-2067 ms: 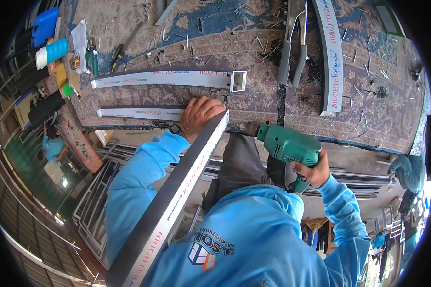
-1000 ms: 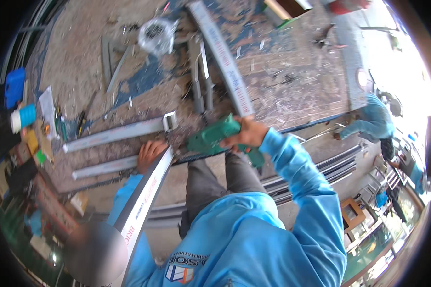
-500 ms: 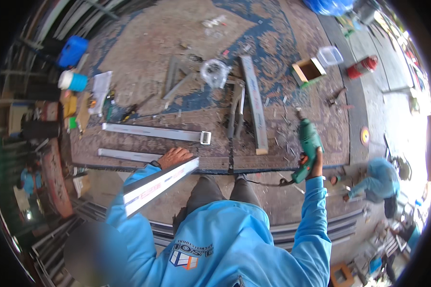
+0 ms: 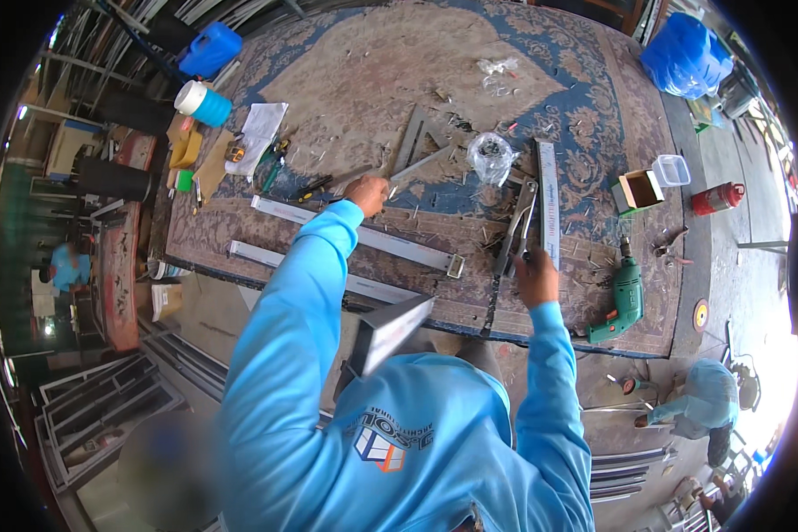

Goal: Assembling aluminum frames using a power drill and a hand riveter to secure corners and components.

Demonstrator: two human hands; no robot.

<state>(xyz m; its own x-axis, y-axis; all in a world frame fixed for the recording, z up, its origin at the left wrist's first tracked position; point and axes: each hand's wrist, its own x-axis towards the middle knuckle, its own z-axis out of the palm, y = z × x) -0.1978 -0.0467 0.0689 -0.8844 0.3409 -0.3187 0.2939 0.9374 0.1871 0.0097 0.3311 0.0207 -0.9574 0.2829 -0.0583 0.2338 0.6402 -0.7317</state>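
And here's the two-handled tool (image 4: 512, 235), lying on the carpeted tabletop (image 4: 363, 97), its handles pointing toward the person, with the right hand (image 4: 537, 278) right at the handle ends! The fingers there are bent and partly hidden; whether they grasp a handle or only lie against it, I cannot tell.

Over to the left of that tool, well apart from it, the left hand (image 4: 367, 194) is low over the tabletop, knuckles up, fingers curled, just by the near end of a thin grey strip (image 4: 421, 163). A grip or a mere touch? The hand's own back hides the answer.

Just right of the tool, a long wrapped metal bar (image 4: 548, 199) lies alongside it. Farther right rests the green drill (image 4: 628, 297), chuck pointing away from the person, no hand on it; beyond the drill from the tool, an open box (image 4: 638, 191) and a clear tub (image 4: 671, 170).

Just past the tool's far end sits a clear plastic bag (image 4: 492, 160). To the tool's left, two more wrapped bars, one farther (image 4: 355, 235) and one nearer the person (image 4: 328, 277), lie roughly side by side. And nearer the person than the tool, off to its left, a dark bar with a white face (image 4: 395, 332) juts up at a tilt in front of the blue top (image 4: 434, 417)!
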